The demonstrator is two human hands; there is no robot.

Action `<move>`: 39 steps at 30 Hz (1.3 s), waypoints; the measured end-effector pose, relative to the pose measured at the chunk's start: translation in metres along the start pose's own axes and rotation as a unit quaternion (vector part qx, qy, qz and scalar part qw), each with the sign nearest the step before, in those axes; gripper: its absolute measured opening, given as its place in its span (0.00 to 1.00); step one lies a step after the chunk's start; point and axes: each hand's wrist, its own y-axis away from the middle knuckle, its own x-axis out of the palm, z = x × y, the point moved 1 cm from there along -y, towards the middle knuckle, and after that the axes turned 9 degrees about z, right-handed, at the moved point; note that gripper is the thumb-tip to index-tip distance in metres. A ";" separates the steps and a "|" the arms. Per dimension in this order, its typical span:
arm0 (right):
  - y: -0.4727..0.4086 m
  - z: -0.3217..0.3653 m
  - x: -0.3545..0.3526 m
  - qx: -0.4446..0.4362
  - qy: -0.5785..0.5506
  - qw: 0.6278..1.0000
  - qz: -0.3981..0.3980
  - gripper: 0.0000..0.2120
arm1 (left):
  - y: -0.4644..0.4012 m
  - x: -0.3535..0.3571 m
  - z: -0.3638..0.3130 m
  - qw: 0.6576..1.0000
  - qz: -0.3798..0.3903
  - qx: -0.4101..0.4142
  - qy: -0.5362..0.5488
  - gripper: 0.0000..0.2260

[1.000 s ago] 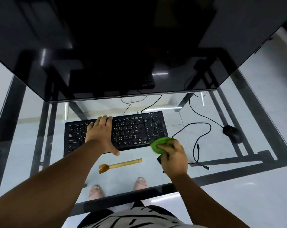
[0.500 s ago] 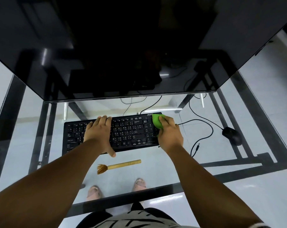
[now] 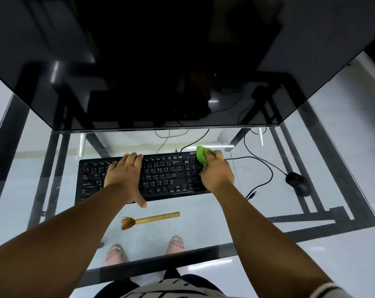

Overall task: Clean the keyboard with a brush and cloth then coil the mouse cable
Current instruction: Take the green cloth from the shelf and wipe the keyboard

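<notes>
Right hand (image 3: pixel 217 176) grip pinching green cloth (image 3: pixel 202 154) at keyboard (image 3: pixel 165 176) far-right corner; left hand (image 3: pixel 124 176) spread flat on keys, steadying. Brush (image 3: pixel 150 219) lies near keyboard's front edge. Wiping step; next sweep cloth leftward along keys.

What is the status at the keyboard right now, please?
Left hand flat on keyboard. Right hand grips green cloth at keyboard's far right corner. Brush lies idle; mouse cable uncoiled.
</notes>
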 end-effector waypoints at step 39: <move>0.063 -0.015 0.042 -0.178 -0.003 0.978 -0.107 0.19 | -0.001 0.000 0.002 1.000 -0.001 -0.003 0.013 0.67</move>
